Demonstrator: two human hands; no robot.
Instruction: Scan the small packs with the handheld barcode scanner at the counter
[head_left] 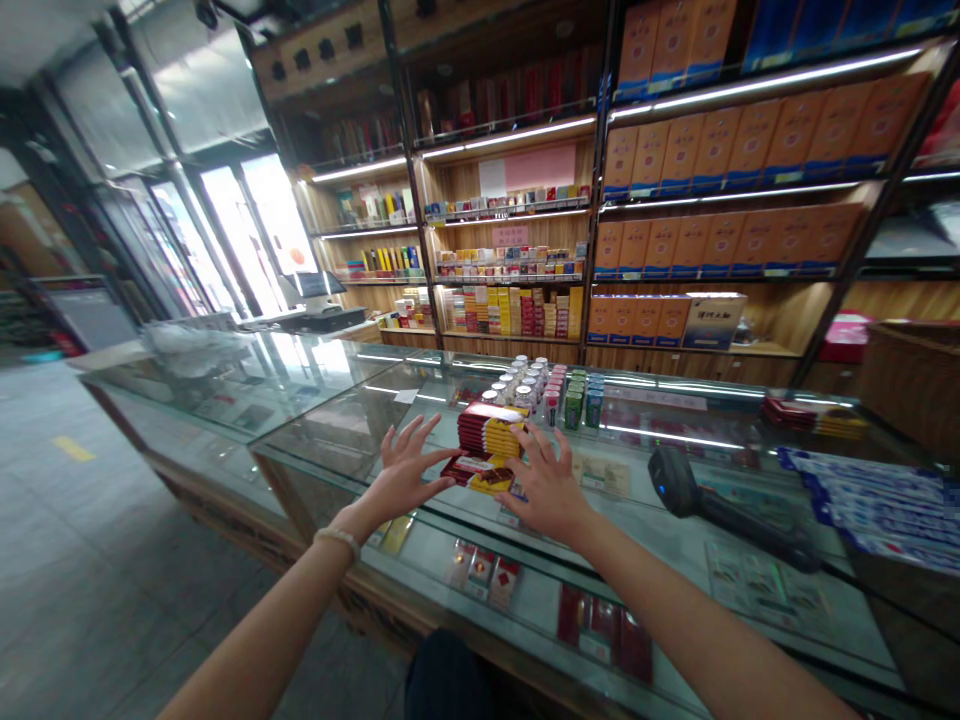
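Observation:
On the glass counter (315,425) stands a stack of red and yellow chocolate bars (491,430). One more bar (480,472) lies at the near side of the stack, between my hands. My left hand (412,465), with a pale bracelet on its wrist, is at the left of the bars with its fingers spread, thumb by the near bar's left end. At the right side, my right hand (546,480) has its fingers apart, some of them at the stack's right edge. Neither hand is closed around a bar.
Behind the stack stand white-lidded containers (517,380), pink packs (553,398) and green packs (574,400). To the right are a black handheld scanner (720,510) with a cable, blue-and-white packets (870,505) and more red and yellow bars (814,415). Shelves hold orange boxes (720,240).

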